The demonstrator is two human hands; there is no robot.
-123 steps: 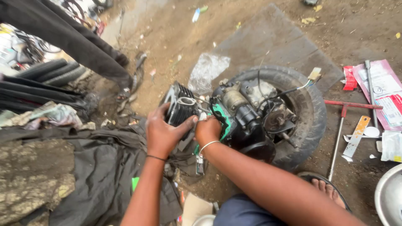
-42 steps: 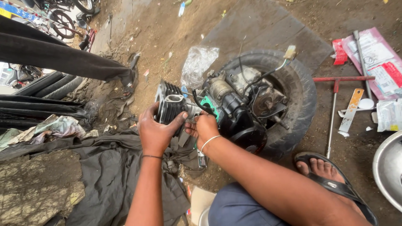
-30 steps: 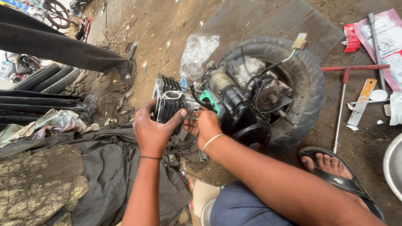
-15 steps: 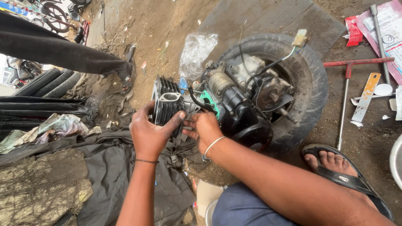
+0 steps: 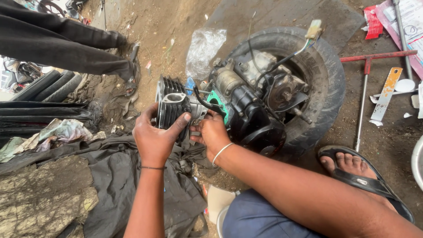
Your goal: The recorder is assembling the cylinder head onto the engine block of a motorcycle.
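Metal bowl (image 5: 417,163) cut by right edge — left hand (image 5: 154,139) hides cylinder's (image 5: 172,105) lower fins.

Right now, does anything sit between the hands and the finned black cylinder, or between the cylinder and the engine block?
Nothing separates the hands from it: the left hand already grips the finned cylinder, and the right hand works beside it. Between the cylinder and the engine block, a black cable crosses the gap near the green gasket.

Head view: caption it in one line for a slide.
Left hand grips a finned cylinder, right hand at its base, engine resting in a tyre.
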